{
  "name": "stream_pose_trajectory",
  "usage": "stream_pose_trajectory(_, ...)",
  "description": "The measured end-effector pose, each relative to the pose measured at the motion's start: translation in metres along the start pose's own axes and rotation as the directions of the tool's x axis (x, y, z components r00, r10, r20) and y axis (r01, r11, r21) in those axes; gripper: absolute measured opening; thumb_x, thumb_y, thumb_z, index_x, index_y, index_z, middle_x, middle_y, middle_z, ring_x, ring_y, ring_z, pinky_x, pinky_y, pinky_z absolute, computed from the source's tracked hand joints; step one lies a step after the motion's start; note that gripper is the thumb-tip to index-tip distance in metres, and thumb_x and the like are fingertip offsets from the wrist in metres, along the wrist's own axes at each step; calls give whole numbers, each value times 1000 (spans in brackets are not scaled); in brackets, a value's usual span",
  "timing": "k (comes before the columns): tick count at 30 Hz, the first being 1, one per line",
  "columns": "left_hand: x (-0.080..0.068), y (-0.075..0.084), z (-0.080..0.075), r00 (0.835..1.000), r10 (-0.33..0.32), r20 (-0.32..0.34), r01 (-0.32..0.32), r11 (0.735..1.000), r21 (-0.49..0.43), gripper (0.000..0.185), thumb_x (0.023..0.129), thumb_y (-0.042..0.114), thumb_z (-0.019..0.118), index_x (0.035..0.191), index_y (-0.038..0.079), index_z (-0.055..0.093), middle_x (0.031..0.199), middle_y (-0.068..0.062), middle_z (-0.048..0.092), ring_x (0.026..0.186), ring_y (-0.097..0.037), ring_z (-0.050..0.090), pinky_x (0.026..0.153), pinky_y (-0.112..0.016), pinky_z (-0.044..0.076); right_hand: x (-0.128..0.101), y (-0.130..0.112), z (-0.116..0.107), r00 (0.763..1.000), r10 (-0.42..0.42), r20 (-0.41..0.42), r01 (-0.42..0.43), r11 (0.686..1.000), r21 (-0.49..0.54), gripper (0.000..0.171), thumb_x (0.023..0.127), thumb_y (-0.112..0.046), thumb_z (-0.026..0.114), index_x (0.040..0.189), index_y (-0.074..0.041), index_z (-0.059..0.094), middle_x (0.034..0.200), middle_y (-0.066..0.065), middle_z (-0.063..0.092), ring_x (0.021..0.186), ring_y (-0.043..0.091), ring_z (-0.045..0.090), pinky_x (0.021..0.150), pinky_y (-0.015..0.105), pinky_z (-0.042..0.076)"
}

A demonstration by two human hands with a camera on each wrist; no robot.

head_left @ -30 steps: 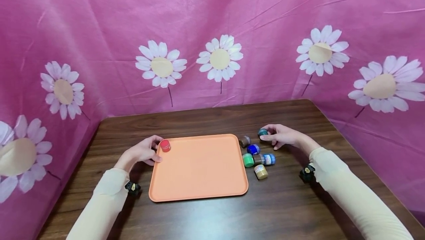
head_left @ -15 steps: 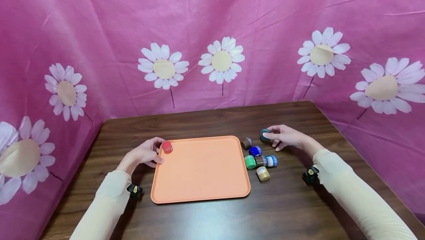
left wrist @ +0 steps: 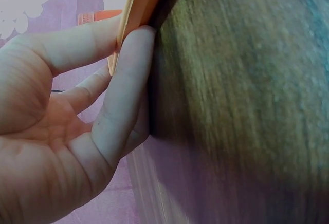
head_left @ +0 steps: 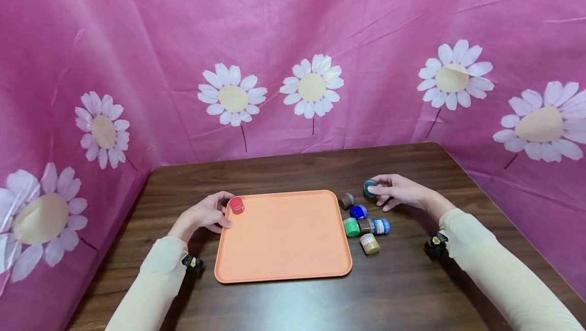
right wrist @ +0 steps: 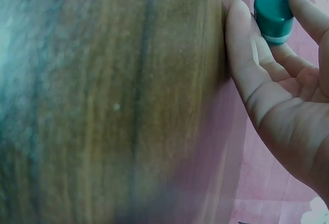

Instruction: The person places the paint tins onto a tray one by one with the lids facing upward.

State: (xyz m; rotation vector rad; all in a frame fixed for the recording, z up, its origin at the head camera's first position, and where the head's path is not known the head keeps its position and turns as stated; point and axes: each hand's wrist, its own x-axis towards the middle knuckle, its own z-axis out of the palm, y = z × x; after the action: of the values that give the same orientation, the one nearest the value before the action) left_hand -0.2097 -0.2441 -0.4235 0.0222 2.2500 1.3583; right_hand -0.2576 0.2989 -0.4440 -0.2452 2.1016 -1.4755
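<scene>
An orange tray (head_left: 284, 249) lies on the dark wooden table (head_left: 293, 168). A small red-capped jar (head_left: 236, 205) stands in the tray's far left corner. My left hand (head_left: 207, 214) rests at that corner, relaxed fingers (left wrist: 126, 85) touching the tray's rim (left wrist: 139, 3), the red-capped jar (left wrist: 97, 16) just beyond them. My right hand (head_left: 394, 191) is to the right of the tray and pinches a teal-capped jar (head_left: 369, 187) between thumb and fingers, tipped with its cap to the left. In the right wrist view the teal-capped jar (right wrist: 273, 16) sits between the fingertips.
Several small paint jars lie in a cluster between the tray and my right hand: a brown one (head_left: 346, 200), a blue one (head_left: 358, 212), a green one (head_left: 351, 227), a blue-capped one (head_left: 376, 226) and a tan one (head_left: 369, 243). Pink daisy-print cloth (head_left: 293, 41) walls the table.
My right hand has closed its fingers on the teal-capped jar and tipped it onto its side. My left hand has stayed at the tray's corner. The head view has shifted slightly.
</scene>
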Motion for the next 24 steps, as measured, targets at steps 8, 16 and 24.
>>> stream_pose_trajectory(8,2,-1,-2,1000,11,15,-10,1000,-17,78,76,-16,75,143,1,40,93,-16,59,74,-22,67,63,-42,62,-4,-20,10,993,-87,80,77,991,111,56,102,-19,64,146,4,37,118,30,56,93,31,67,81,52,59)
stream_pose_trajectory(16,1,4,-4,1000,19,6,-19,1000,-2,78,77,-16,75,144,1,39,96,-18,58,77,-21,67,65,-43,62,2,-49,25,977,-154,146,130,978,161,54,101,-15,65,146,-1,40,118,29,57,93,32,67,82,53,59)
stream_pose_trajectory(24,2,0,-2,1000,10,7,-10,1000,-5,77,77,-15,75,143,2,40,94,-16,58,75,-20,66,64,-42,62,14,-84,47,940,-241,240,189,957,221,50,102,-11,62,147,-2,41,115,17,64,100,40,67,90,61,53)
